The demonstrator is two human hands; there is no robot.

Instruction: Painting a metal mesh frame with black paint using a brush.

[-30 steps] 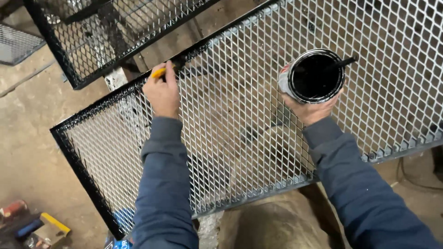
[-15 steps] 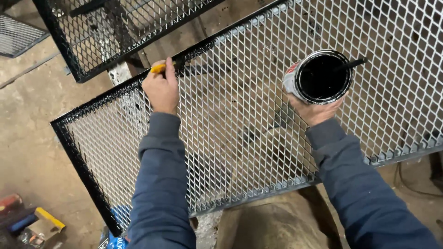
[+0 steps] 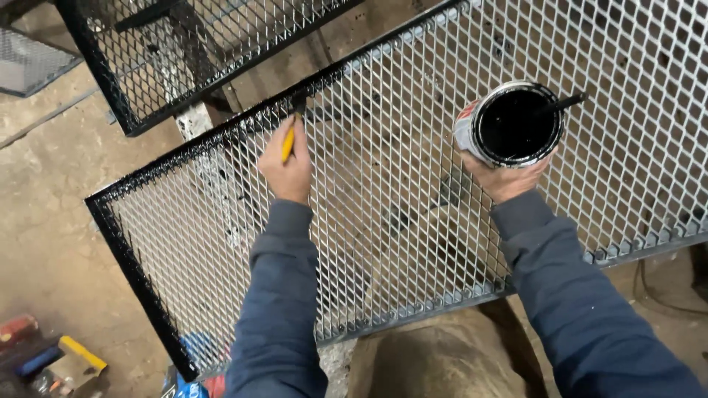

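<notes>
A large metal mesh panel point(image 3: 413, 214) lies tilted in front of me, its left and upper edges painted black, the rest bare grey. My left hand point(image 3: 286, 171) grips a yellow-handled paintbrush point(image 3: 289, 140) whose bristles touch the panel's black top frame. My right hand point(image 3: 505, 177) holds an open can of black paint point(image 3: 512, 124) above the mesh, with a dark stick poking out over its rim.
A second black mesh panel point(image 3: 184, 51) lies at the upper left, and another mesh piece point(image 3: 29, 66) at the far left. Tools and small cans point(image 3: 44, 357) sit on the concrete floor at the lower left. A cable point(image 3: 664, 295) runs at the lower right.
My left hand has slid to the right along the top frame with the brush, which now points upward. The paint can stays in about the same place.
</notes>
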